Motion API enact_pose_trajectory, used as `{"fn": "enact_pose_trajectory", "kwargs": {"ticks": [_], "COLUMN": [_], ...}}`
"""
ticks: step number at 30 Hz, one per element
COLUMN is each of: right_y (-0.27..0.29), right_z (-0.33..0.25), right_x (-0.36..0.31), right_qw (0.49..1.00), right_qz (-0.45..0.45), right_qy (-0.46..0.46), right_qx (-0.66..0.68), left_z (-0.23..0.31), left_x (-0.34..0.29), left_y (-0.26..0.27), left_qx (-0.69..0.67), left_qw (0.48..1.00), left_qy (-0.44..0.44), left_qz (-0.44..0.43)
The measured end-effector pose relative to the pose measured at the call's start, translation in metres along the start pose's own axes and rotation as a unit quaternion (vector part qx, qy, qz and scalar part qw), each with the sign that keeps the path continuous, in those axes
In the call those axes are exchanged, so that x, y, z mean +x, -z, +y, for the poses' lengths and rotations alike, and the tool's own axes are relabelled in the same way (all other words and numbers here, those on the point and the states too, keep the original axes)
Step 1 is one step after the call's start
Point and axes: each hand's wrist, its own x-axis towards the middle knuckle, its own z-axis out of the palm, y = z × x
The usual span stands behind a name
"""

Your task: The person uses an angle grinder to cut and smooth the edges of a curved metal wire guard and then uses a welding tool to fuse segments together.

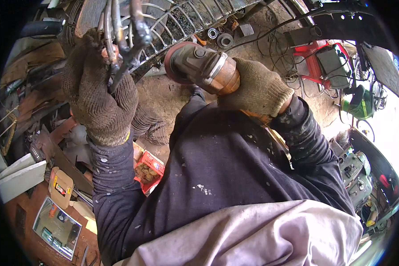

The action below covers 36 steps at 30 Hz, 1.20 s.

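Note:
Knitted work gloves cover both my hands. At the upper left, my left hand is closed round a bent metal rod piece, which has several bars joined by lumpy welds. My right hand grips the body of an angle grinder right of centre. The grinder's reddish disc points left, towards the rod piece, with a gap between them. Whether the disc spins I cannot tell. Beyond both hands lies a metal grate of curved bars, partly hidden behind the rod piece.
Metal rings and loose cables lie on the floor ahead. A red-framed machine stands at far right, above a toolbox. An open red box sits by my left forearm. Scrap wood and a framed mirror fill the left side.

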Motion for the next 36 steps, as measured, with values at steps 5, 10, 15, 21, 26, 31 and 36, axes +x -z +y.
{"fn": "enact_pose_trajectory", "kwargs": {"ticks": [5,10,15,21,26,31,36], "right_y": [-0.002,0.002,0.0,0.005,0.0,0.006,-0.003], "right_z": [0.003,-0.003,0.001,-0.006,0.002,-0.012,0.002], "right_x": [0.0,0.001,0.001,-0.001,0.002,-0.005,0.002], "right_qw": [1.0,0.999,1.0,0.999,0.996,0.999,0.99], "right_qz": [0.022,0.013,0.009,0.027,0.032,0.024,0.066], "right_qy": [0.012,0.046,0.023,0.028,0.077,0.027,0.109], "right_qx": [0.012,0.018,0.0,-0.008,0.042,0.014,0.055], "left_z": [0.001,0.01,0.009,0.007,0.007,0.005,0.007], "left_x": [0.001,0.003,0.009,0.006,0.01,0.01,0.005], "left_y": [0.002,0.002,0.003,0.004,0.003,0.006,0.003], "left_qx": [0.01,-0.019,-0.012,-0.014,0.009,-0.013,-0.017], "left_qw": [1.0,1.0,0.998,0.998,0.997,0.998,0.999], "left_qy": [-0.027,-0.009,-0.059,-0.038,-0.076,-0.038,-0.032], "left_qz": [-0.004,-0.008,-0.015,-0.043,-0.001,-0.053,-0.023]}}
